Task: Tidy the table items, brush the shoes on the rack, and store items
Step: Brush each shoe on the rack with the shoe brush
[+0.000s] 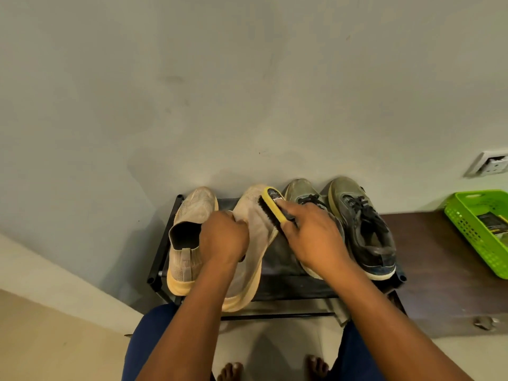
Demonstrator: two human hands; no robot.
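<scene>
Bare feet point(230, 371) and blue-clad knees point(154, 339) sit lowest in view, closest to the camera, in front of a black shoe rack point(288, 273) against the wall point(247, 78). To the rack's right stands a dark brown table point(428, 270) carrying a green basket point(478, 229), cut off by the frame edge, with a dark packet inside that is hard to read.

4 shoes rest on the rack's top tier: 2 beige knit ones, the left beige shoe point(189, 237) lying flat and the second beige shoe point(255, 226) tipped up, plus 2 grey laced shoes point(362, 229) on the right. The left hand point(222, 237) grips the tipped shoe's opening, fingers curled round its collar. The right hand point(316, 237) clenches the yellow-backed brush point(275, 209), bristles down against that shoe's upper.

Judging from this, brushing is under way on 1 beige shoe; whether the others are already brushed cannot be told, and storing the brush remains. Lower rack tiers are hidden, and a wall socket point(492, 163) is partly cropped.
</scene>
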